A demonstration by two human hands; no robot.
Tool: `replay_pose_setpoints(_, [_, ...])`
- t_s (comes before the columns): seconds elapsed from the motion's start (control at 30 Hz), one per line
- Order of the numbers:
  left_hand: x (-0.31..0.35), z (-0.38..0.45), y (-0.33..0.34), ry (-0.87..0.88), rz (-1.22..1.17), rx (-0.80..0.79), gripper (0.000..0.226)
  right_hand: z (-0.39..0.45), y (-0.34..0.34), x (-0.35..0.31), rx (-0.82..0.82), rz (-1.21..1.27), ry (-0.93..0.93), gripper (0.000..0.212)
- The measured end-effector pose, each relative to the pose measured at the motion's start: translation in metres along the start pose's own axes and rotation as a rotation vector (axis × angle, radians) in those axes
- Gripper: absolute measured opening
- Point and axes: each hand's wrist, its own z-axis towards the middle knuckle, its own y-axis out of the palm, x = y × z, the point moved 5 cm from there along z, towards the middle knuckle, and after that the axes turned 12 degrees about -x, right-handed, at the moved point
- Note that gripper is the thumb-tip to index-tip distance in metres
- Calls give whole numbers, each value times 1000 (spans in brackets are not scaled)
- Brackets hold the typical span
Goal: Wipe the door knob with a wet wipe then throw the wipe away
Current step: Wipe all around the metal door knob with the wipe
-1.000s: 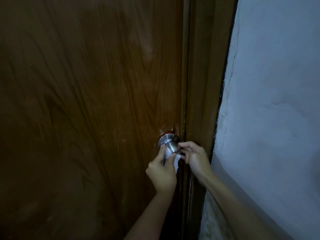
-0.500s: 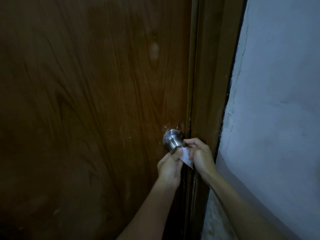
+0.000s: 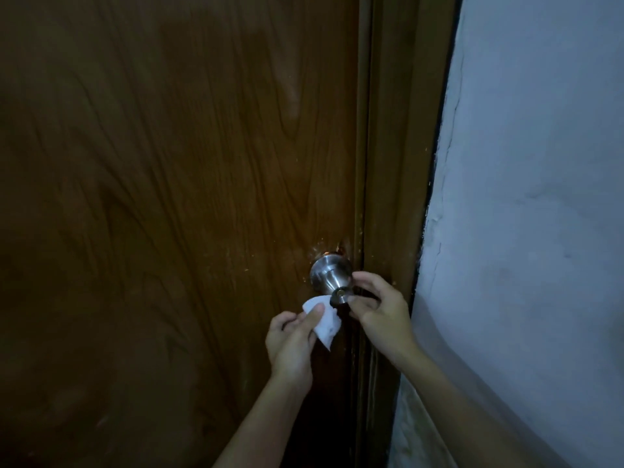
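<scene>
A round silver door knob point(image 3: 330, 275) with a keyhole at its tip sticks out of the dark brown wooden door point(image 3: 175, 197), close to the door's right edge. My left hand point(image 3: 293, 342) pinches a white wet wipe point(image 3: 324, 321) just below and left of the knob, the wipe's top edge touching the knob's underside. My right hand point(image 3: 381, 312) is at the knob's right side, thumb and fingers closed around its front end.
A brown door frame point(image 3: 395, 163) runs down right of the door. A pale blue-white plastered wall point(image 3: 526, 214) with cracks along its edge fills the right side. No bin is in view.
The wipe has passed from between both hands at the knob's right to my left hand alone, now below left of the knob. My right hand has shifted onto the knob's front end.
</scene>
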Motion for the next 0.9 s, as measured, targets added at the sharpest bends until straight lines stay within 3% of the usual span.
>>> replay_pose_setpoints(0.13, [20,-5,-1,197,192,69,17,3,7,-4,81,-152,-59,42])
replay_pose_setpoints(0.23, [33,-5,5,343,314,33,26,8,12,-9,116,-239,-99,49])
replay_pose_setpoints(0.3, [43,-3,12,502,538,-23,30,11,15,-11,123,-248,-111,47])
replay_pose_setpoints(0.43, [64,7,29,846,953,-74,16,10,15,-10,136,-219,-129,40])
replay_pose_setpoints(0.5, [68,15,40,972,1160,-186,13,9,15,-9,124,-192,-118,40])
replay_pose_setpoints(0.6, [56,24,44,1098,1523,-330,31,10,14,-10,125,-185,-146,37])
replay_pose_setpoints(0.73, [28,35,19,1074,2022,-293,63,14,14,-12,97,-184,-181,33])
replay_pose_setpoints(0.9, [26,50,7,964,2517,-243,85,23,16,-12,44,-219,-185,29])
